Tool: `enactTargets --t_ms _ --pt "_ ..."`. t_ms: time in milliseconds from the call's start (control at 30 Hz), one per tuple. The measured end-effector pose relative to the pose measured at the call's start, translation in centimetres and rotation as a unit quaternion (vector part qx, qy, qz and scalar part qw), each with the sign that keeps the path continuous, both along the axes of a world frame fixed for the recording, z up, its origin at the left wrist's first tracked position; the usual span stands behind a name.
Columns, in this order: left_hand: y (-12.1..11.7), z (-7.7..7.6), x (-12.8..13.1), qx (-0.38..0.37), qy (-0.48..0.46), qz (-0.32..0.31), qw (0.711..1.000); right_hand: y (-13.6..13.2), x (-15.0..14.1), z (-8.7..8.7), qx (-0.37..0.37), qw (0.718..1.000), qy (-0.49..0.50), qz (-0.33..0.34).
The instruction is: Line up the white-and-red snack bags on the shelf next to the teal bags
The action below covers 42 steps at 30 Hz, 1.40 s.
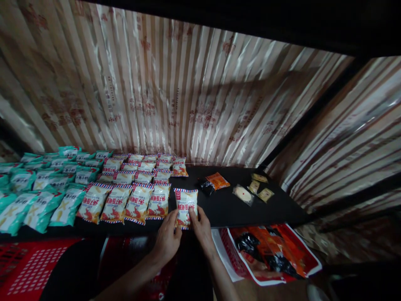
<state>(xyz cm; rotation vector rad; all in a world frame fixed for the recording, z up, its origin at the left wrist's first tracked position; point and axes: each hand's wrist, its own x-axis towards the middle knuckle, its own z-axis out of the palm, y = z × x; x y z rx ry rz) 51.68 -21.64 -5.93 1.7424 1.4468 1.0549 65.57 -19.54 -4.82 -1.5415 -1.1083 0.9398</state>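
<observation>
A white-and-orange snack bag [186,201] with red lettering stands at the front edge of the black shelf, held from both sides. My left hand [169,235] grips its lower left corner. On its lower right, my right hand [200,225] has the thumb on the front of the bag. Just left of it are rows of matching snack bags [158,200], and farther left rows of teal snack bags [70,205].
On the black shelf [216,213] to the right lie an orange-and-black packet [217,181], a clear-wrapped pale round item [243,194] and several small yellowish packets [265,194]. Below are a basket of orange and black packets [275,251] and a red basket [40,261]. Striped sheeting [163,92] hangs behind.
</observation>
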Motion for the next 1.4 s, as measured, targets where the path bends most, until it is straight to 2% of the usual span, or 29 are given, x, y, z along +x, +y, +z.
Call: enactTargets --t_ms 133,267,467,633,800,900,1067,1400 --pt "1.2 -0.5 1.0 0.02 0.067 -0.001 0.998 1.8 0.3 -0.4 0.006 0.999 -0.04 -0.007" --pt "2.9 0.3 1.7 -0.015 0.099 -0.008 0.995 3.2 0.5 -0.4 0.013 0.998 -0.069 -0.001" --pt "5.5 2.4 2.7 -0.078 0.076 0.007 0.994 5.2 0.4 -0.4 0.052 0.992 -0.114 0.005" --pt "7.3 2.8 3.4 -0.091 0.059 0.012 0.994 7.4 0.6 -0.9 0.084 0.981 -0.17 -0.034" --pt "9.1 2.8 4.2 -0.092 0.069 0.019 0.993 9.6 0.5 -0.8 0.045 0.984 -0.165 -0.05" --pt "10.1 3.5 4.5 -0.105 0.073 0.025 0.991 10.5 0.3 -0.5 0.029 0.982 -0.18 -0.046" --pt "11.7 4.9 5.0 -0.123 0.084 0.034 0.988 11.9 -0.1 -0.4 0.044 0.985 -0.159 -0.044" --pt "14.8 4.1 5.5 -0.123 0.068 0.083 0.987 14.8 -0.7 -1.5 0.088 0.985 -0.141 -0.053"
